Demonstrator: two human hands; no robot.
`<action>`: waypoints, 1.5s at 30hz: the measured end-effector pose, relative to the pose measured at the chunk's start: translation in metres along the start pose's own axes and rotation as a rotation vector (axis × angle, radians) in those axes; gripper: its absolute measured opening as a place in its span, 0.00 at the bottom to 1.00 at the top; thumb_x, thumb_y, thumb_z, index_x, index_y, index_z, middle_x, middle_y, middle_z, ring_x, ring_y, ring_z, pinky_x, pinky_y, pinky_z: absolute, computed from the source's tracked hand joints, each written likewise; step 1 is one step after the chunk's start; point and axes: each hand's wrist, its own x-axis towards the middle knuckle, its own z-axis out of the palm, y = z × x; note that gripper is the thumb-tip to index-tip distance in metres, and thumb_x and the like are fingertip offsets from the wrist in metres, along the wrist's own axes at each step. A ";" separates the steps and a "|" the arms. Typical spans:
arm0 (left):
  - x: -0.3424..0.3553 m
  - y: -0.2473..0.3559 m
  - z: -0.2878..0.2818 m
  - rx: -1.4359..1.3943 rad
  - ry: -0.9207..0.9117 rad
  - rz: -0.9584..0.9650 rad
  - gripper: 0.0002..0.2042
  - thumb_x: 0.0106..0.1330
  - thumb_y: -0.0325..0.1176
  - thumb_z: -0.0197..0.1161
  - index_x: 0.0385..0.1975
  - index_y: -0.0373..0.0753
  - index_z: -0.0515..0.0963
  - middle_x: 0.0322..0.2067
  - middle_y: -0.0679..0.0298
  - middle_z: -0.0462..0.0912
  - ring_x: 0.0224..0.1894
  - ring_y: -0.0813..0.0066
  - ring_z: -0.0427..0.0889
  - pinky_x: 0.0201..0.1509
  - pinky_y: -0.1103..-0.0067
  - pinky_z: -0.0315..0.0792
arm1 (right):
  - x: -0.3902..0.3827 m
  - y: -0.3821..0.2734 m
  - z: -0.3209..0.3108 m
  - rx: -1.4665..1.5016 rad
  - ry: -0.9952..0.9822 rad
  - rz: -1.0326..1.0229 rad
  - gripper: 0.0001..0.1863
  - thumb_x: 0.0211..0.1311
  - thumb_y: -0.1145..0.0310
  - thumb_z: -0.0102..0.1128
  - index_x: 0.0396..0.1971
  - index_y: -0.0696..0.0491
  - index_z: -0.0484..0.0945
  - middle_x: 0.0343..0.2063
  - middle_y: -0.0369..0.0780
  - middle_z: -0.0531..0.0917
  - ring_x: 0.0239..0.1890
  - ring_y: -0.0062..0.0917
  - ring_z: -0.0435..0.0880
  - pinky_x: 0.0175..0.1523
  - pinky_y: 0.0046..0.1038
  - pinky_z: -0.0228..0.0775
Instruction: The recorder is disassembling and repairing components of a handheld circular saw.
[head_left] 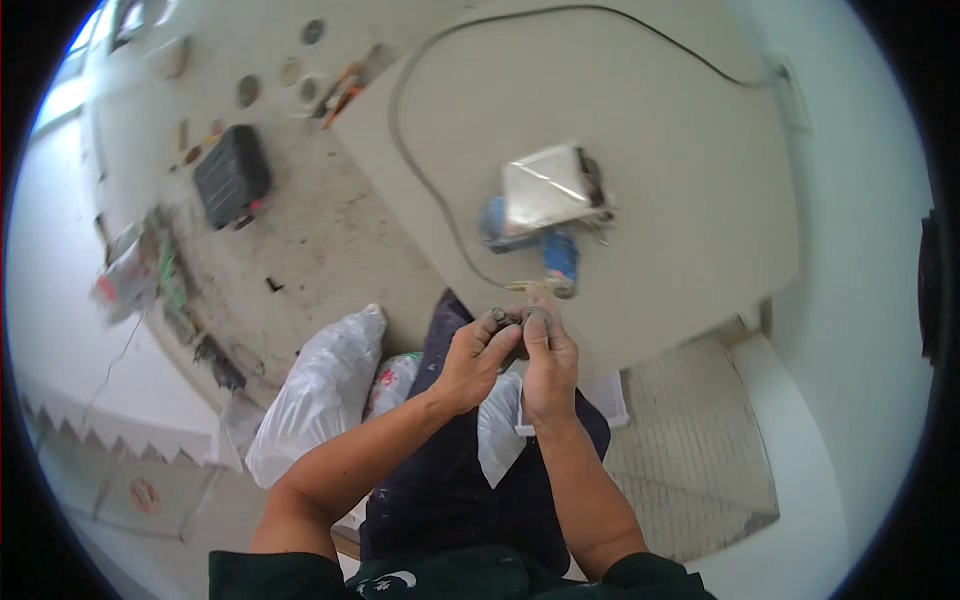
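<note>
My two hands meet over my lap, near the front edge of the pale table [640, 290]. Fingers and thumb of my left hand [468, 362] are closed round a small dark piece [506, 319], mostly hidden by the fingers; its kind cannot be made out. Pressed against it from the other side is my right hand [550, 365], also closed. Grey smudges cover the fingertips. Just beyond the hands, a blue can [561, 262] and a grey cable [440, 200] rest on the tabletop.
A shiny silvery packet [545, 188] lies behind the can. On the left, a stained surface bears a black case [232, 175], small round lids and scattered tools. White bags [320, 390] stand left of my legs. A white plastic basket [605, 402] is partly hidden behind my right arm.
</note>
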 end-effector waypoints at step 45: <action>0.270 0.143 -0.512 0.584 0.768 0.100 0.16 0.65 0.38 0.66 0.45 0.31 0.85 0.28 0.64 0.85 0.26 0.77 0.79 0.30 0.77 0.74 | 0.126 0.074 -0.148 0.940 0.274 0.398 0.20 0.68 0.54 0.55 0.50 0.53 0.79 0.44 0.43 0.85 0.39 0.34 0.85 0.33 0.33 0.82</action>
